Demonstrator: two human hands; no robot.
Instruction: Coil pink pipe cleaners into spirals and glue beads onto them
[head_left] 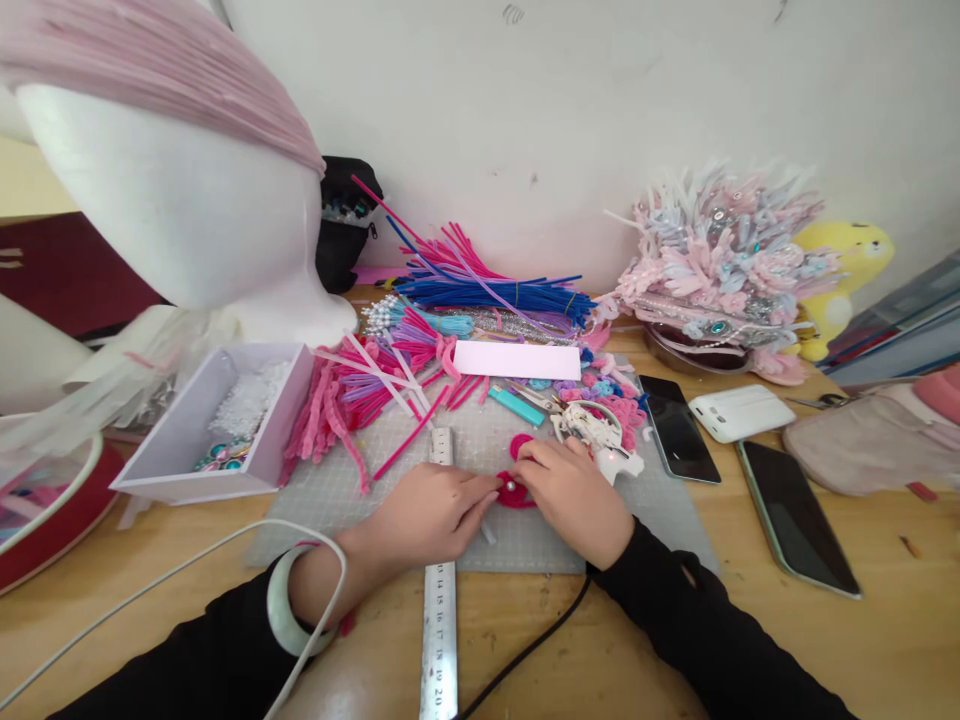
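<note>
A small crimson pipe-cleaner flower point(512, 490) with a pearl bead at its middle lies low over the grey cutting mat point(300, 540). My left hand point(431, 510) pinches its left edge between thumb and fingertips. From the other side my right hand point(574, 495) grips it, fingers bent; parts of the flower are hidden under them. Just beyond the right fingers is another crimson coil point(519, 445). A steel ruler point(439, 640) runs beneath my left hand. Close to my right hand sits a white device point(619, 463), partly covered.
Bundled blue pipe cleaners point(487, 292) and pink ones lie at the back. A white box point(217, 430) of beads stands left, below a white mannequin head point(172, 190). Phones point(799, 515) and a white power bank point(741, 412) lie right. A pale cable point(187, 555) crosses my left wrist.
</note>
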